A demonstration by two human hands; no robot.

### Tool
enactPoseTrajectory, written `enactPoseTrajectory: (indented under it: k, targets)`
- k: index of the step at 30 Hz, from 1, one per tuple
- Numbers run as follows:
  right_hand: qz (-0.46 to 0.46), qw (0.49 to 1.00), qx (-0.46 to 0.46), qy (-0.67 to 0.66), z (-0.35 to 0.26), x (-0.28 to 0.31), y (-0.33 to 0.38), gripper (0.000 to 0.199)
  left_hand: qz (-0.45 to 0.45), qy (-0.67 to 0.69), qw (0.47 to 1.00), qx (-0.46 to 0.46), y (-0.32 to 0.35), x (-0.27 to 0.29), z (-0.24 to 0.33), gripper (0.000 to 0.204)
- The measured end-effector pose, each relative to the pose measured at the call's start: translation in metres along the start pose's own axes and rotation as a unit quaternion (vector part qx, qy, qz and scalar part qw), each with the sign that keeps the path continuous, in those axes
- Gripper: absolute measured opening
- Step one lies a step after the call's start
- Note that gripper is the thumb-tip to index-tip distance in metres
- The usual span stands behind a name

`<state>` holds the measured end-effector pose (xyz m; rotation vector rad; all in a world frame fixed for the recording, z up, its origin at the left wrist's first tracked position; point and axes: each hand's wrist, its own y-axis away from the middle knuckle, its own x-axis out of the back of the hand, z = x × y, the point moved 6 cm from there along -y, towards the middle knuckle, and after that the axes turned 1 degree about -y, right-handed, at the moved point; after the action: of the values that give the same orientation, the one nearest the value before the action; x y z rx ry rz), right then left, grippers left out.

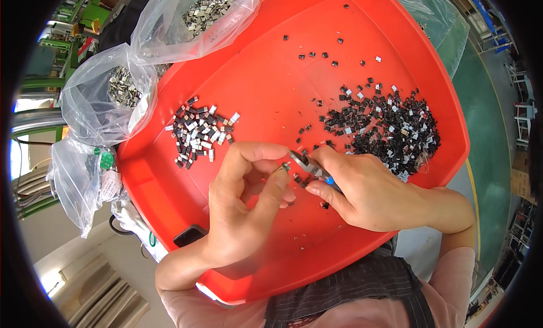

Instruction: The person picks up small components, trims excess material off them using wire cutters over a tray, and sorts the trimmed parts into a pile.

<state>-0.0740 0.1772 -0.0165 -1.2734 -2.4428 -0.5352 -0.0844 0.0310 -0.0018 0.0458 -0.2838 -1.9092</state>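
My left hand (240,200) pinches a small electronic part (285,166) with a greenish patch between thumb and fingertips. Wrapped around a small pair of pliers (308,165) with blue on the handle is my right hand (373,195). The metal jaws reach to the left hand's fingertips, close beside the small part; whether they touch it I cannot tell. Both hands are over a large red tray (249,62). Left of them in the tray lies a pile of small black and white blocks (198,130). On the right is a larger heap of black and white pieces (396,130).
Clear plastic bags with small metallic parts (206,14) (124,87) stand along the tray's left rim. Loose black bits (325,55) are scattered at the far side. A dark flat object (189,235) sits at the left near rim. Green floor (486,130) shows at right.
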Motion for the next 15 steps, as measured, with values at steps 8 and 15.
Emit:
enactPoseTrajectory:
  k: [8, 15]
  targets:
    - [0.106, 0.969, 0.090, 0.206, -0.0032, 0.0031, 0.0015, 0.034, 0.007, 0.055, 0.998, -0.003, -0.0002, 0.0029, 0.0007, 0.023]
    - [0.135, 0.940, 0.097, 0.297, -0.0087, 0.0047, 0.0045, 0.044, 0.007, -0.007, 0.999, -0.034, 0.0030, -0.0003, 0.0003, 0.024]
